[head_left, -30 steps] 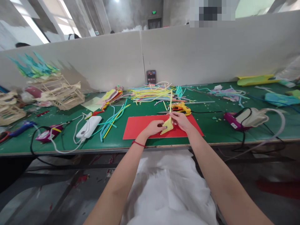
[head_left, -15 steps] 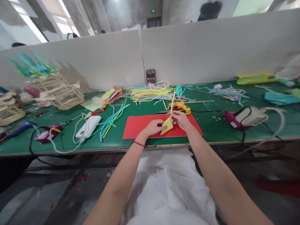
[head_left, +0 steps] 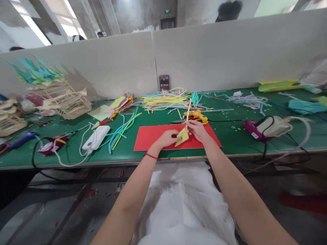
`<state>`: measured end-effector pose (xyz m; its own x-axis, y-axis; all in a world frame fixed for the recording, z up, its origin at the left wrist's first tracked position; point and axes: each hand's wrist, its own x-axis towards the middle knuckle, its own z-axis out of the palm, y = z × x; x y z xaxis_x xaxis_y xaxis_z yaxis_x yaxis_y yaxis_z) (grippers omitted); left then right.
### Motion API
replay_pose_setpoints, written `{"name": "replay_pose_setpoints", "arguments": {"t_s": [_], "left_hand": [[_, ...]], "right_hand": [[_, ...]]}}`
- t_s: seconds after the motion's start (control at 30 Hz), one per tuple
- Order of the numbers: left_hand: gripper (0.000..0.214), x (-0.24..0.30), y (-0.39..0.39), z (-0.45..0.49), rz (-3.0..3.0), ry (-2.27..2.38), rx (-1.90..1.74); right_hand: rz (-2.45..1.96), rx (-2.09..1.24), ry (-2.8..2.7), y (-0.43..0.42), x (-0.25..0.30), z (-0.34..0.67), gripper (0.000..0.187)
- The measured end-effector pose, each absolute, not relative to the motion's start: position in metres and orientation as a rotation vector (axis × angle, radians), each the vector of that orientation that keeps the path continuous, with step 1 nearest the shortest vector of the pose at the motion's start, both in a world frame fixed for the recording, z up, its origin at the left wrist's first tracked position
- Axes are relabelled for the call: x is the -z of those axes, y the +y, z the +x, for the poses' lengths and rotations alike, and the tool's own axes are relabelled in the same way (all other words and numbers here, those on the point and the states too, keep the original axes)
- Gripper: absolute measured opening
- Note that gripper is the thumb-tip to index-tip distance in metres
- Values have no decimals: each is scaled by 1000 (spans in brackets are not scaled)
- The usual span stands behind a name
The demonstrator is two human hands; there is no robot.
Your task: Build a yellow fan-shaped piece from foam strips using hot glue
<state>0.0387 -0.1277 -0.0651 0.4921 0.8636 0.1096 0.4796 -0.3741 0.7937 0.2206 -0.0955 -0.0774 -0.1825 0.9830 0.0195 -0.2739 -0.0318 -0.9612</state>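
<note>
My left hand [head_left: 168, 138] pinches a small yellow ridged piece [head_left: 183, 136] by its left side, above a red board [head_left: 148, 136]. At the piece's upper right edge, my right hand [head_left: 196, 130] has its fingers closed on a thin yellow strip [head_left: 188, 110] that stands up out of the grip. The strip appears joined to the ridged piece, though my fingers hide the join. Just behind my right hand lie yellow-handled scissors [head_left: 196, 116], their blades pointing left.
Beyond the board lies a pile of coloured strips [head_left: 166, 102]. A white power strip [head_left: 96, 137] and loose strips [head_left: 124, 131] are at left, with wooden frame models [head_left: 63, 102] farther off. Purple devices with cables [head_left: 255, 131] sit at right. A pale partition [head_left: 217, 58] borders the back.
Both hands keep nearly the same place and grip on the yellow piece and strip. In the background, a person's head has risen above the partition at left.
</note>
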Motion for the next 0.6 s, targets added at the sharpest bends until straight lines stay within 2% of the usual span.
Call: {"name": "replay_pose_setpoints", "arguments": {"t_s": [0.6], "left_hand": [[17,61,-130,39,2010,1062,-665]], "right_hand": [[-921,-1397,-1228,-97,78,218,35]]}}
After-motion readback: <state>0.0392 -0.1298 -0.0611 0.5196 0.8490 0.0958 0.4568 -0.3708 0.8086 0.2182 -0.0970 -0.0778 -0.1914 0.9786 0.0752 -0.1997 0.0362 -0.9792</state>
